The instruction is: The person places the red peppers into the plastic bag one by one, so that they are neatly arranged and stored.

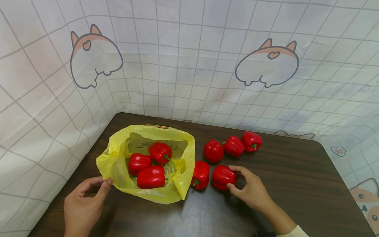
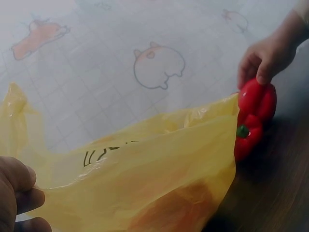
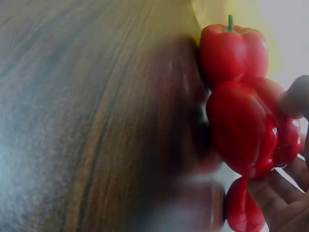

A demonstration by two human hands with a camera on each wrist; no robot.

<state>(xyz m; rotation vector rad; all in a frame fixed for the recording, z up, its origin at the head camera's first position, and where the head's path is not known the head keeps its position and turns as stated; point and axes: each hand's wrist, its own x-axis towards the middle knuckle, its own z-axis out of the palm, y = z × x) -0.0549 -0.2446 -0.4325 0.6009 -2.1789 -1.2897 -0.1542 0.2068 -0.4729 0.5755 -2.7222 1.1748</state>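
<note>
One pinch of the left grip (image 1: pixel 84 202) holds a yellow bag (image 1: pixel 157 196) — thin, limp-looking, probably best taken by its rim. Inside, right of that grip, lie three red peppers (image 1: pixel 151 177). Just outside sits a lone pepper (image 1: pixel 201 176); a rear trio (image 1: pixel 214 151) lies beyond the right grip (image 1: pixel 251 187), which holds a glossy pepper (image 1: pixel 222 177) round its sides — likely firm, light, slippery.

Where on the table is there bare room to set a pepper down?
Bare tabletop lies right of the back three peppers and the right hand; another patch lies before the yellow bag, between left hand and right forearm. Crowded: just right of the bag, where two more peppers sit close, one held.
</note>
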